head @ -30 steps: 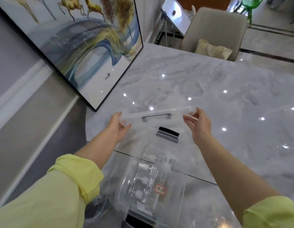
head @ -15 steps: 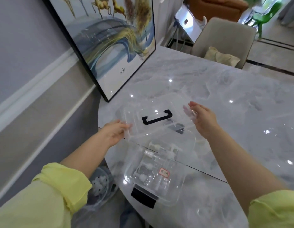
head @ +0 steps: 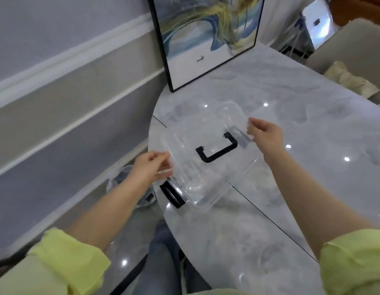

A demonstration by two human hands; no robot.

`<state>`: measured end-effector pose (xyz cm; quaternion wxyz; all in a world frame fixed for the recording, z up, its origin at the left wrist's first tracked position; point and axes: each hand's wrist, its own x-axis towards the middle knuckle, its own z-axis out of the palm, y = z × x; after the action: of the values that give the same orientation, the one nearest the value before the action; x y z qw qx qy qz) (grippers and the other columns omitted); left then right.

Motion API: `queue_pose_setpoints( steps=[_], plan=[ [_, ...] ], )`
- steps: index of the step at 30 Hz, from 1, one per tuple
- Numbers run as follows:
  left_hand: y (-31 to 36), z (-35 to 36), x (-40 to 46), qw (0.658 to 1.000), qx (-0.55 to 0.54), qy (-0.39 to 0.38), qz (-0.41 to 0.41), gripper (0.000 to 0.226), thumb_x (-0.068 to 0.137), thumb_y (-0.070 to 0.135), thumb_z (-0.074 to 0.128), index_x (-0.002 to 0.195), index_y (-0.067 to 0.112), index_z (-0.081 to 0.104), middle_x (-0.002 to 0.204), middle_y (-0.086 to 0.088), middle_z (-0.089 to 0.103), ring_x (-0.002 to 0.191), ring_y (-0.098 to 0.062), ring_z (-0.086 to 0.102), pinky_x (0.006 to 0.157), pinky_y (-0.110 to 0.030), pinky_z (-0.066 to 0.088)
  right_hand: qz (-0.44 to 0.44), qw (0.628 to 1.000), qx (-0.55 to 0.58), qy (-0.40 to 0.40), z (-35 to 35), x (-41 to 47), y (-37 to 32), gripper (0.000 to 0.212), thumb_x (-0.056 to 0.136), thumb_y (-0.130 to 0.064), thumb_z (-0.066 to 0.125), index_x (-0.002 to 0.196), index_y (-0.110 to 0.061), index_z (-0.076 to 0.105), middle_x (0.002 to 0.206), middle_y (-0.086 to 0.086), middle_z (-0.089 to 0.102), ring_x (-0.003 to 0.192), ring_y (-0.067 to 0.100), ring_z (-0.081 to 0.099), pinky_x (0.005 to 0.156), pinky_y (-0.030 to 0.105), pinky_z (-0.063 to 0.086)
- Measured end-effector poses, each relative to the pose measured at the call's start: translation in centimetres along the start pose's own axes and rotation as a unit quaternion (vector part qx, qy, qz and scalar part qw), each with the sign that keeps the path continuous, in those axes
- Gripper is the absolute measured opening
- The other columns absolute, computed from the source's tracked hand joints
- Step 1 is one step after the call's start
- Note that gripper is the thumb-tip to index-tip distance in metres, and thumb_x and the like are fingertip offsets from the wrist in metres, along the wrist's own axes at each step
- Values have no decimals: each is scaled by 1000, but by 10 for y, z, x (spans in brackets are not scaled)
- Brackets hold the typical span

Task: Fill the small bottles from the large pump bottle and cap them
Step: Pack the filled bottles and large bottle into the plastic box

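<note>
A clear plastic lid (head: pixel 208 133) with a black handle (head: pixel 216 150) hangs low over the left end of the marble table (head: pixel 312 145). My left hand (head: pixel 150 167) pinches its near left edge. At the far right edge my right hand (head: pixel 264 136) holds it with curled fingers. A black latch (head: pixel 172 194) shows under the lid's near corner. Blur and glare hide whatever lies beneath the clear plastic; no small bottles or pump bottle can be made out.
A framed painting (head: pixel 206 39) leans on the wall at the table's far left. A beige chair (head: pixel 354 52) with a cushion stands at the far right. Below the table's rounded left edge lies a plastic bag (head: pixel 121 182) on the floor.
Both hands have carried the lid away from the open box and swung it to the left, tilting it flat. My view has turned left, and the box with the bottles has gone out of sight.
</note>
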<state>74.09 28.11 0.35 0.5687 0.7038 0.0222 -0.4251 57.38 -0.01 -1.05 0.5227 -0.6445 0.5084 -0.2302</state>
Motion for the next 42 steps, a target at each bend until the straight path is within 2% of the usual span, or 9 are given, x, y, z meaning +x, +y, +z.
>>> queue_pose_setpoints(
  steps=[3, 7, 11, 15, 20, 27, 32, 36, 42],
  plan=[
    [-26, -3, -19, 1000, 24, 5, -8, 20, 99, 20, 66, 99, 1, 68, 81, -8, 70, 76, -18, 73, 64, -32, 63, -23, 998, -61, -11, 6, -10, 0, 31, 96, -24, 69, 126, -19, 73, 118, -2, 74, 108, 11, 67, 100, 26, 49],
    [-47, -4, -23, 998, 55, 14, -26, 20, 98, 25, 67, 93, 6, 66, 82, -8, 69, 66, -13, 71, 53, -31, 59, -13, 995, -96, -24, 13, -20, 6, 33, 95, -29, 71, 126, -20, 72, 114, -3, 73, 105, 11, 64, 101, 25, 47],
    [-55, -4, -21, 997, 74, 8, -35, 20, 97, 27, 68, 93, 8, 63, 89, -12, 68, 72, -18, 73, 55, -32, 59, -15, 994, -109, -26, 12, -26, 7, 34, 94, -39, 71, 124, -22, 72, 109, 1, 73, 99, 14, 65, 93, 25, 48],
    [-55, 0, -20, 997, 66, 2, -36, 19, 100, 26, 64, 94, 9, 59, 92, -14, 67, 77, -23, 75, 60, -35, 60, -22, 989, -143, -40, 12, -29, 10, 32, 99, -31, 65, 129, -21, 70, 122, -3, 71, 116, 17, 63, 97, 24, 42],
    [-53, 1, -21, 997, 48, 7, -55, 18, 101, 19, 62, 104, 4, 54, 97, -19, 68, 78, -26, 75, 60, -32, 62, -11, 989, -133, -67, 13, -30, 4, 37, 99, -39, 64, 133, -23, 67, 122, -5, 67, 116, 16, 58, 95, 23, 38],
    [-46, 3, -22, 998, 29, 7, -63, 10, 102, 9, 60, 103, 0, 57, 99, -21, 66, 80, -28, 72, 56, -24, 60, -15, 981, -175, -81, 12, -22, 7, 36, 102, -21, 53, 136, -24, 64, 125, 6, 69, 102, 17, 55, 85, 25, 39],
    [-32, 10, -14, 997, 37, -10, -70, 6, 102, 7, 58, 103, 1, 57, 94, -18, 65, 79, -28, 70, 56, -26, 61, 34, 988, -146, -28, 4, -29, 16, 32, 101, -15, 51, 131, -19, 63, 123, 8, 63, 86, 19, 55, 66, 26, 41],
    [-14, 12, 4, 995, 69, -35, -70, 9, 103, 8, 57, 109, 1, 57, 101, -18, 65, 84, -28, 69, 56, -29, 63, 53, 986, -157, 23, -5, -39, 29, 31, 100, -15, 48, 128, -17, 62, 114, 4, 61, 92, 23, 56, 67, 28, 38],
    [22, 22, 47, 982, 158, -91, -55, 19, 104, 11, 55, 119, -1, 58, 111, -20, 65, 85, -25, 68, 54, -30, 61, 115, 984, -103, 93, -12, -57, 38, 30, 100, -42, 60, 118, -19, 62, 105, 4, 64, 100, 24, 58, 70, 28, 40]
  ],
)
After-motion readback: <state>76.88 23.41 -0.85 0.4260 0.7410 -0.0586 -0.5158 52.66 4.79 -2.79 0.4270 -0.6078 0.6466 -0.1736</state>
